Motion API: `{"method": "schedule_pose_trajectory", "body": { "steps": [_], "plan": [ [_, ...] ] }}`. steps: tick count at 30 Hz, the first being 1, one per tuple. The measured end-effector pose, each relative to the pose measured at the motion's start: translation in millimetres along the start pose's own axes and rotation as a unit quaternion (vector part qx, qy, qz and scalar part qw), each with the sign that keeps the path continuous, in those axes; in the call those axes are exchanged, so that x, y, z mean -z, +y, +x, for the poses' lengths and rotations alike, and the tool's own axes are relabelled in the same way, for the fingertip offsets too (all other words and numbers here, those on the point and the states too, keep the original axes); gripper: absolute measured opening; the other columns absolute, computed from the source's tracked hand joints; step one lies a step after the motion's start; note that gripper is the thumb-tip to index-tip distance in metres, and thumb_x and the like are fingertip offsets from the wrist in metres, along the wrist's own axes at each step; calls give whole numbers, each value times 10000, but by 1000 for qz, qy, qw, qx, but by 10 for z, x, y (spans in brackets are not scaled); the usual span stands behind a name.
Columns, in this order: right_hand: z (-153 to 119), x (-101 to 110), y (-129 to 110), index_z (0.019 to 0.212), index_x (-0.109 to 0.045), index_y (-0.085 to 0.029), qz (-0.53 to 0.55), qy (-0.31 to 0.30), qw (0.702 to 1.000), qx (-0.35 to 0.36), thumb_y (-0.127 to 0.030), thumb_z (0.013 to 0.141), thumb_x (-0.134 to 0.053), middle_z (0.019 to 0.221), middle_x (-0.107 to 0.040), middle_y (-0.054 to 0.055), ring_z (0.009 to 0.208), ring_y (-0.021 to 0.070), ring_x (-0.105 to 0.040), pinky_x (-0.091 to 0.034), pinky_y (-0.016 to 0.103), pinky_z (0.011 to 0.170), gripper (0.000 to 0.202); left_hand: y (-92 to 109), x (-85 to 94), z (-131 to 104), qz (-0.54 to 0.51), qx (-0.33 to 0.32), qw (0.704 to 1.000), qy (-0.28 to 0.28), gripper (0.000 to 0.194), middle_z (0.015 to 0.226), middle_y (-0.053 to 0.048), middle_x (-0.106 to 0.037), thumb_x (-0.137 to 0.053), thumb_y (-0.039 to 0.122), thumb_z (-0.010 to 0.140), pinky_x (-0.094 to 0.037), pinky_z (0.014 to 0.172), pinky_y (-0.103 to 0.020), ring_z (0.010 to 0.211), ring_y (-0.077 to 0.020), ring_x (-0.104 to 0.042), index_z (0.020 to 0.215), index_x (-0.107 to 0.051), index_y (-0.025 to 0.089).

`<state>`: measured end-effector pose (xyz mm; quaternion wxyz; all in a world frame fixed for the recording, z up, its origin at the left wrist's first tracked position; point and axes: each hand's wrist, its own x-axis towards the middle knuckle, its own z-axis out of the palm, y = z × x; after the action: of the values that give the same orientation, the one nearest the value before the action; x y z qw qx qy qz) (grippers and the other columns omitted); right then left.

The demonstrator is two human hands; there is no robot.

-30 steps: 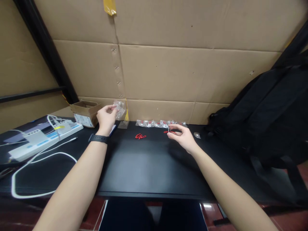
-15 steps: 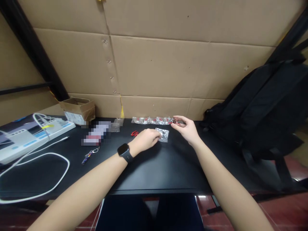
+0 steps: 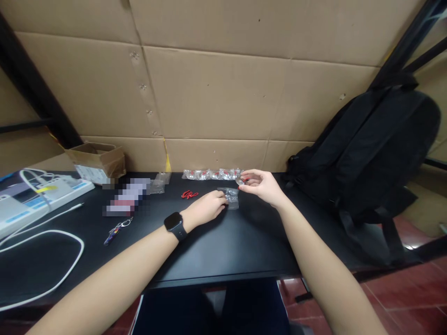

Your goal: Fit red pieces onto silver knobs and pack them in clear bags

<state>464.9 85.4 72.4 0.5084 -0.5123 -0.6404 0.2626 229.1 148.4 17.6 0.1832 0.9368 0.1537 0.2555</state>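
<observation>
Head view: just below centre, a clear plastic bag point(image 3: 233, 199) is touched by the left hand point(image 3: 206, 207), grip unclear; apart, a clear piece point(image 3: 240, 180) is pinched by the right hand point(image 3: 266, 188). The bag is best held flat.

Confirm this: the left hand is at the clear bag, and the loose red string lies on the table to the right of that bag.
Wrong side: the head view shows the loose red string on the table to the left of the clear bag. The left hand is at that bag.
</observation>
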Motion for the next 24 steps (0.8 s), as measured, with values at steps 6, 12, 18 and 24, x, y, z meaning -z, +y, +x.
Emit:
{"method": "schedule_pose_trajectory", "body": {
  "steps": [6,12,18,24],
  "plan": [
    [-41,32,10,983,-768,-128,-58,-136,987,-57,-401,571,-900,878,-765,83,815,212,-711,-583,342,812,512,-12,-52,-6,53,1,998,-19,295,1198,-119,-672,-486,182,957,-494,1035,-395,1121,-245,-639,1194,-662,190],
    [-22,-95,113,863,-794,-145,-190,-116,973,-60,-422,595,-866,739,-748,39,688,180,-674,-508,255,635,392,-33,-92,-25,140,7,990,-6,342,1305,-127,-617,-472,236,983,-460,1098,-412,1231,-248,-582,1299,-590,177],
    [-53,-303,92,812,-801,-151,-257,-84,962,-32,-368,639,-830,635,-721,12,610,156,-643,-429,236,554,279,-10,-102,-19,144,32,989,15,375,1291,-139,-629,-545,240,935,-484,1069,-414,1206,-270,-598,1300,-561,156],
    [-52,-512,174,765,-782,-142,-288,-42,957,-10,-297,625,-858,699,-744,40,637,163,-665,-462,244,613,222,8,-58,9,134,23,990,29,368,1253,-132,-637,-571,191,893,-485,1044,-411,1176,-269,-604,1259,-571,160]
  ]
}}
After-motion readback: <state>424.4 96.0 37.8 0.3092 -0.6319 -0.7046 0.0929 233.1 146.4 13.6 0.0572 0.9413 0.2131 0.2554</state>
